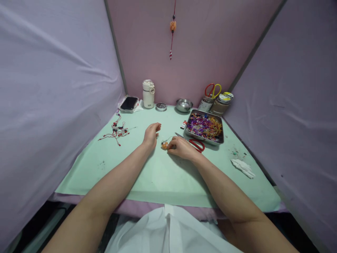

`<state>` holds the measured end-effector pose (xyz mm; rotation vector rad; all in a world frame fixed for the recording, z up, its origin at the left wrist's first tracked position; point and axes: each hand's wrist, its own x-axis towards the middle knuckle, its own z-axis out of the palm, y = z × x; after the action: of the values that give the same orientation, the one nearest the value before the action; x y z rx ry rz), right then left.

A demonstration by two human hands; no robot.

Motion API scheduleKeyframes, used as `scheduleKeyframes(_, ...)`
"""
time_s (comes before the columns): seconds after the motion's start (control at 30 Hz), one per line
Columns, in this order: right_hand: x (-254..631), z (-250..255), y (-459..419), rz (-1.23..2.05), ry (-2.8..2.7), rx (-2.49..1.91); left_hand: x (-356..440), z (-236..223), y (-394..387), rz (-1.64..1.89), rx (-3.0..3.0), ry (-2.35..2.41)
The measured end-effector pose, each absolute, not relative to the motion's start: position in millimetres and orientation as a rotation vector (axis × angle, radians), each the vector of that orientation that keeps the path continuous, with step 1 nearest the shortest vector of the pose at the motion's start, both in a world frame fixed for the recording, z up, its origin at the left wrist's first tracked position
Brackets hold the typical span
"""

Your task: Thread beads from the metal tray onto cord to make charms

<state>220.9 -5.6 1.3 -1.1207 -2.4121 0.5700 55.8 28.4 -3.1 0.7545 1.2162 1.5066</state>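
In the head view, an orange beaded ornament [164, 145] with a dark bead lies near the middle of the table. My right hand [181, 147] is closed at its right side, thumb and fingers pinched on its edge. A thin dark cord [171, 138] arcs up from the ornament. My left hand [151, 135] stands on its edge to the left, fingers stretched out and holding nothing visible. Just past my right hand lie red-handled scissors [197, 145], partly hidden by that hand.
A metal tray [223, 137] of purple and gold beadwork stands at right. Behind are a steel bowl [184, 105], a white bottle [149, 95], a phone [129, 103] and jars [222, 104]. Red-corded strands [118, 131] lie left, a white cloth [242, 168] right. A similar ornament [173, 26] hangs behind.
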Motion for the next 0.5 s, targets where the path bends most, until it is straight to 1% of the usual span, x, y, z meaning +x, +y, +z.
scheduleKeyframes(0.2,215.1,-7.1,-4.9,0.543,-2.340,-1.208,59.1,1.1,24.0,1.497,0.753,1.172)
scheduleKeyframes(0.3,214.5,-8.9,-4.2,0.543,-2.300,-1.225,57.3,6.5,22.9,1.390,0.767,1.185)
scheduleKeyframes(0.4,215.3,-9.1,-3.0,0.548,-2.262,-1.234,44.1,15.5,22.8,1.204,1.104,1.292)
scheduleKeyframes(0.5,216.1,-9.5,-2.2,0.548,-2.253,-1.247,21.5,22.9,22.2,0.987,1.701,1.172)
